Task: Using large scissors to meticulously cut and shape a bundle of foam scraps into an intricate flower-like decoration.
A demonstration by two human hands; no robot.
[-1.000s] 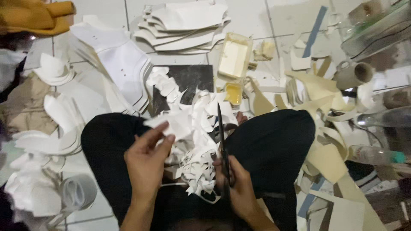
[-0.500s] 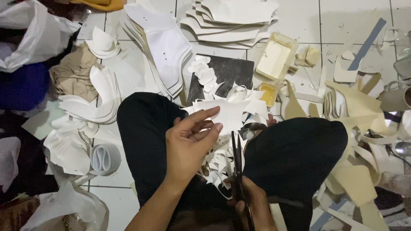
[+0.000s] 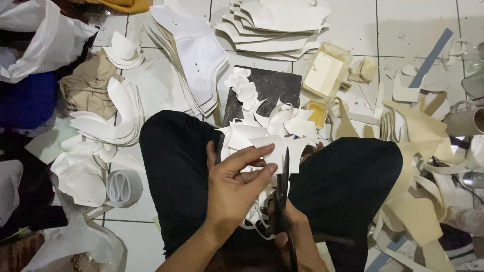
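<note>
left hand [image 3: 232, 184] at frame centre: white cut piece [image 3: 280, 151] pinched by fingers | right hand [image 3: 297, 234] at lower centre: black scissors [image 3: 283, 196] gripped, blades nearly closed

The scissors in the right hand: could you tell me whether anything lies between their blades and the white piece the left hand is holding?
Nothing visible does. The scissors point up from the right hand, blades meeting the white piece pinched by the left hand.

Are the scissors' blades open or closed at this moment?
Closed, it seems: the scissors in the right hand show as one dark line beside the white piece.
</note>
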